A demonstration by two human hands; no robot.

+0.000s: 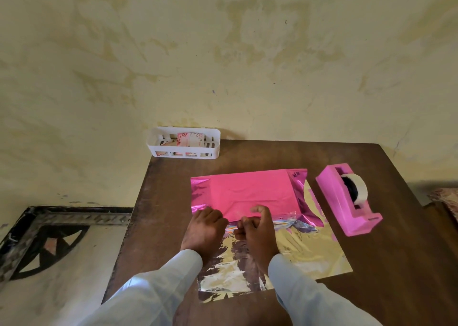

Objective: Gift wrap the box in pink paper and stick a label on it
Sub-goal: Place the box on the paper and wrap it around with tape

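The paper [250,191] is coloured glossy pink outside and mirror silver inside, against the dark brown tabletop [396,276]. Near the right edge the tape dispenser [339,201] is pink too; pink-flowered cards [190,139] are held in the white basket [156,149] at the far left corner.

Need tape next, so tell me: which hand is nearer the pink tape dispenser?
Right. The right hand pinches the near edge of the pink paper, the tape dispenser off to its right; the left hand grips that edge farther left.
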